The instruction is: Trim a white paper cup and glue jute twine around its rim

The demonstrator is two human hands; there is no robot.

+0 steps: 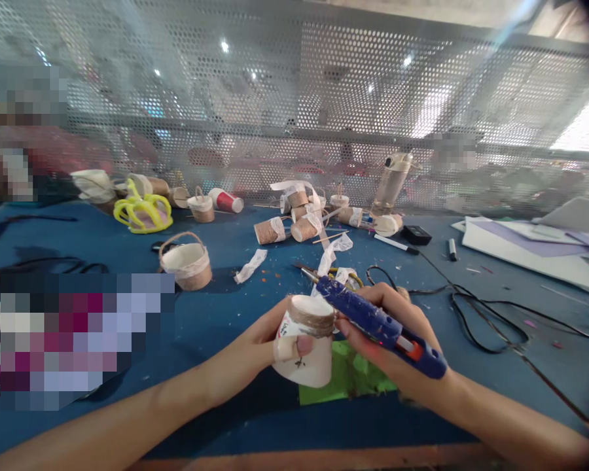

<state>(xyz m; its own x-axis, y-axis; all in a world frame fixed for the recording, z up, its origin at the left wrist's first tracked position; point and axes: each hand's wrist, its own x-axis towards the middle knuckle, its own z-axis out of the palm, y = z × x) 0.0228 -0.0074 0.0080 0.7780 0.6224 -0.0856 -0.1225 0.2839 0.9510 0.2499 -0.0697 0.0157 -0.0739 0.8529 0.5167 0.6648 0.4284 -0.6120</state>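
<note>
My left hand (269, 337) is closed around a white paper cup (311, 363), its thumb across the front. Brown twine (314, 320) is wound round the cup's upper part, and the cup is held upside down, wider end low. In my right hand (397, 314) is a blue hot glue gun (363, 307), its metal nozzle pointing up and left, just above the cup. My right fingertips are close beside the cup; whether they touch it I cannot tell. Under the hands lies a green sheet (341, 376). White lace ribbon (336, 252) lies behind the nozzle.
A twine-wrapped basket (191, 268) with a handle stands left. Several wrapped cups (307, 226) lie at the back near a water bottle (392, 183). A black cable (476, 347) loops on the right, before white sheets (525, 248). Perforated metal panels (294, 98) bound the table.
</note>
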